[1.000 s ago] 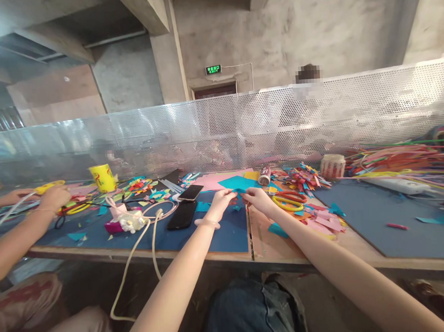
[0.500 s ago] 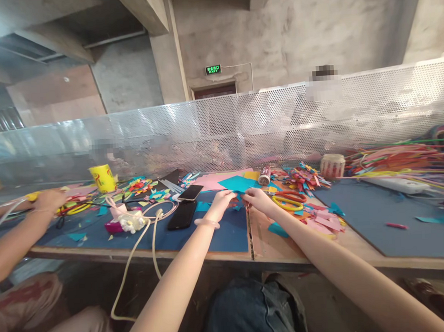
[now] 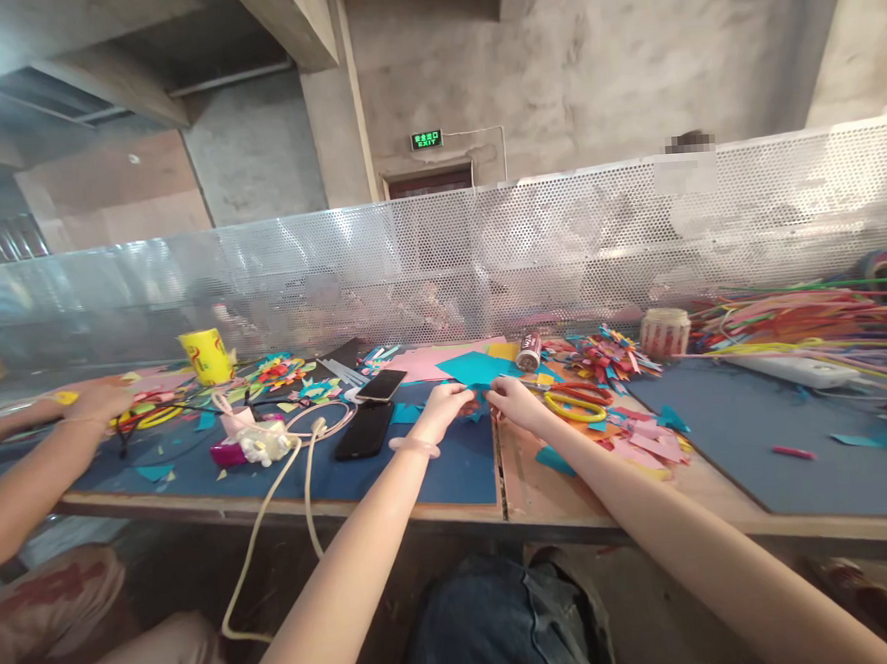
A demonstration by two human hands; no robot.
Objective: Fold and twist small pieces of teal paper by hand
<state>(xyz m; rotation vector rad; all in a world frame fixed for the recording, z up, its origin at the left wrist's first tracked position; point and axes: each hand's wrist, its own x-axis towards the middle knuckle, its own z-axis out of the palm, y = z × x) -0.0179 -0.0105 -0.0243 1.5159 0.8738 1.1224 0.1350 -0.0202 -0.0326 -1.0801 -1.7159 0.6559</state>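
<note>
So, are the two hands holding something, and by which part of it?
The left hand and right hand seem to pinch a blue paper between them, at its two sides; the exact grip is unclear.

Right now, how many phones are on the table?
2. A black phone lies on the blue mat, left of the left hand; the other phone is just beyond it. More could be hidden under the paper scraps.

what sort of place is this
It looks like a craft workshop, probably for paper pieces: colored paper scraps litter the long worktable, a perforated metal screen stands along its far side, and a lit exit sign hangs on the wall behind.
</note>
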